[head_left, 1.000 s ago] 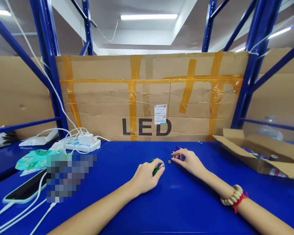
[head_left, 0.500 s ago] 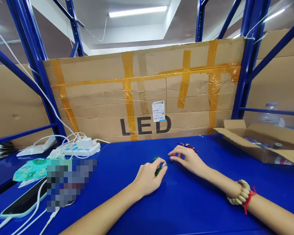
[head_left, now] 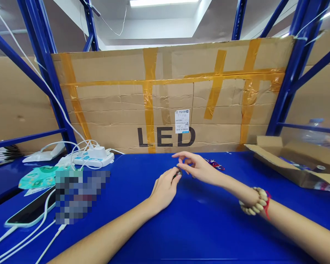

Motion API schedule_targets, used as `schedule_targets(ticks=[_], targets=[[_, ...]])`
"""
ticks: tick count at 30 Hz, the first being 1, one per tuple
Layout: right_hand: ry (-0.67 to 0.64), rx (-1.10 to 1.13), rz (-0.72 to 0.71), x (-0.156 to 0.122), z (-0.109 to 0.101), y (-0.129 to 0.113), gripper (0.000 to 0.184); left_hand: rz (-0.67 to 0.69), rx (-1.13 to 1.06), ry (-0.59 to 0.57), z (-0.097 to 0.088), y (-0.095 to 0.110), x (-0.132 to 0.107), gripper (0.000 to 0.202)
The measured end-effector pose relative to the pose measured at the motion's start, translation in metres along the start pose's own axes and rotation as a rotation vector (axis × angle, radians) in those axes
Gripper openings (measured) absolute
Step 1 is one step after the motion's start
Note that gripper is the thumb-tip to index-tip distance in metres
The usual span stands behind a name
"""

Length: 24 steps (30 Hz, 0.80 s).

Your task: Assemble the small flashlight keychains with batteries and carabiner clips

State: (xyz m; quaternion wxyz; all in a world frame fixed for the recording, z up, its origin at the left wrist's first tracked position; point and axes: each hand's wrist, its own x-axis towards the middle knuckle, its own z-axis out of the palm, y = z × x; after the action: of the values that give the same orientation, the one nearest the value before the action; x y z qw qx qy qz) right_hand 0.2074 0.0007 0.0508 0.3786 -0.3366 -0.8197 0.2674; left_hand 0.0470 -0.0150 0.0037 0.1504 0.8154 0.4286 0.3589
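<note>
My left hand [head_left: 165, 187] is closed around a small green object with a shiny metallic end [head_left: 178, 172], mostly hidden by the fingers. Just above and to the right of it is my right hand [head_left: 196, 167], its thumb and index finger bent together in a pinch by the metallic end. Whatever those fingertips hold is too small to make out. Beyond the right wrist, several small red and blue pieces [head_left: 216, 164] lie in a cluster on the blue tabletop [head_left: 209, 227].
On the left are a phone [head_left: 33, 209], a teal packet [head_left: 37, 178] and a white power strip [head_left: 101, 159] with trailing cables. At right stands an open cardboard box [head_left: 291, 168] with small items inside. A tall cardboard panel [head_left: 121, 106] closes off the back between blue posts.
My right hand has moved left, from the tabletop beside the red and blue pieces to the object in my left hand. My left hand has turned slightly, and the camera view has shifted.
</note>
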Motion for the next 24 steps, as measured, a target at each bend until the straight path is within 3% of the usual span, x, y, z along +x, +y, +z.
schedule_targets(ticks=[4, 10, 24], targets=[[-0.013, 0.174, 0.061, 0.013, 0.004, 0.0, 0.041, -0.027, -0.017, -0.001, 0.002, -0.003, 0.001, 0.023], [-0.016, 0.369, 0.206, -0.004, 0.004, 0.022, 0.047, -0.097, -0.113, 0.008, 0.001, -0.006, 0.004, 0.022], [-0.123, 0.462, 0.347, -0.01, -0.001, 0.027, 0.058, -0.016, -0.041, -0.03, -0.001, -0.004, 0.001, 0.022]])
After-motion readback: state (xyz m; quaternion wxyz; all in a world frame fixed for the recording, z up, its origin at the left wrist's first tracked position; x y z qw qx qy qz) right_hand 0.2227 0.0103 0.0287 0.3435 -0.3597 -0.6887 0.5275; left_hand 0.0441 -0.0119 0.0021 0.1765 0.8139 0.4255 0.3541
